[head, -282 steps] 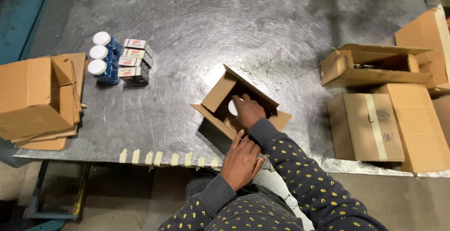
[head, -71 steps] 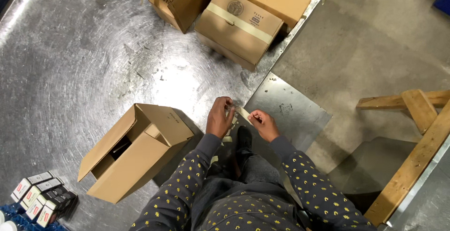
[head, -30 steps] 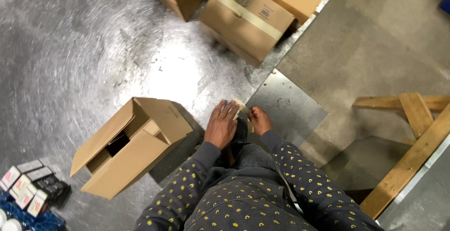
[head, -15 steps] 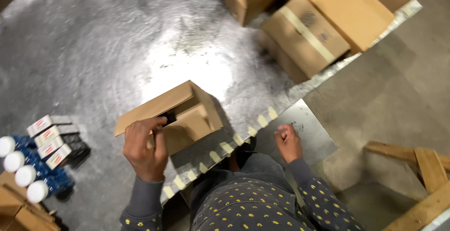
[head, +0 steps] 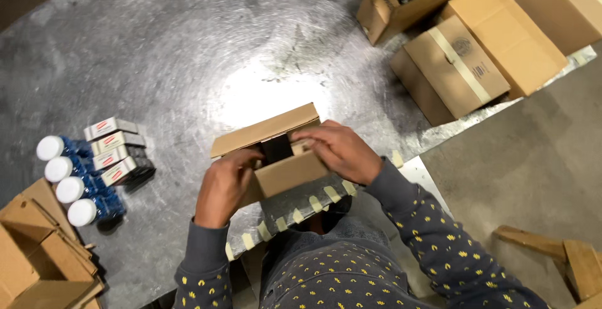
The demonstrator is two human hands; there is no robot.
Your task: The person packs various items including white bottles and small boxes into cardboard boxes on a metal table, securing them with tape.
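A small brown cardboard box (head: 285, 174) sits near the front edge of a grey metal table (head: 188, 52). Its flaps are partly folded over a dark gap in the top. My left hand (head: 227, 183) grips the box's left side, fingers curled at the opening. On the right side, my right hand (head: 338, 151) lies over the flap and presses it down. A row of short pale tape strips (head: 313, 203) hangs along the table edge just below the box.
Several blue bottles with white caps (head: 69, 183) and small white and dark cartons (head: 116, 152) stand at the left. Flattened and open cardboard boxes (head: 31, 252) lie at the lower left. Taped and open cartons (head: 464, 58) sit at the upper right. Wooden pallet boards (head: 564, 259) lie on the floor.
Both hands left the tape strips at the table edge and came onto the box. The flaps are now folded further inward. My view swung left.
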